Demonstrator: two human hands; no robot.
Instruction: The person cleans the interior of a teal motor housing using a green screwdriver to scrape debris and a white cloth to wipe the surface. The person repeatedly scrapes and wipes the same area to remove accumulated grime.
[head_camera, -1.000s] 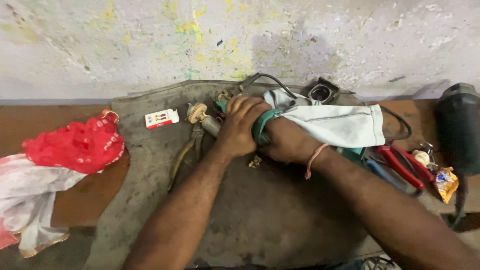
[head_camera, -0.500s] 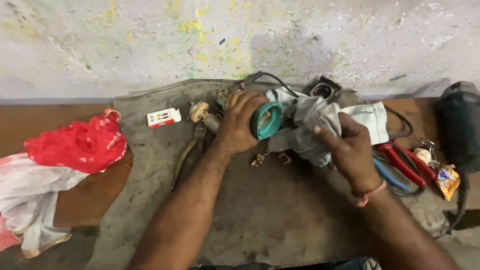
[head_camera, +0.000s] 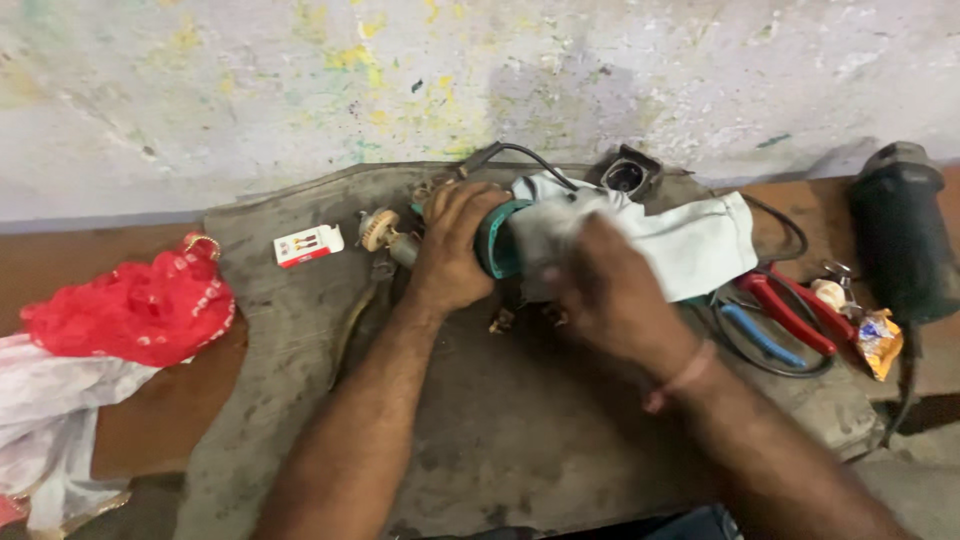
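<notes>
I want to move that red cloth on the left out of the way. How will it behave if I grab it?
The red cloth lies crumpled in soft folds, so it is probably floppy and light. It overlaps the white cloth, which may drag along.

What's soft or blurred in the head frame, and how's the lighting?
Head view: the right hand is motion-smeared over the pale grey cloth; the left hand on the teal cylindrical tool body is sharper. The red crumpled fabric and red-handled pliers read crisp. Lighting is flat and dim, with no glare and only faint shadows.
</notes>
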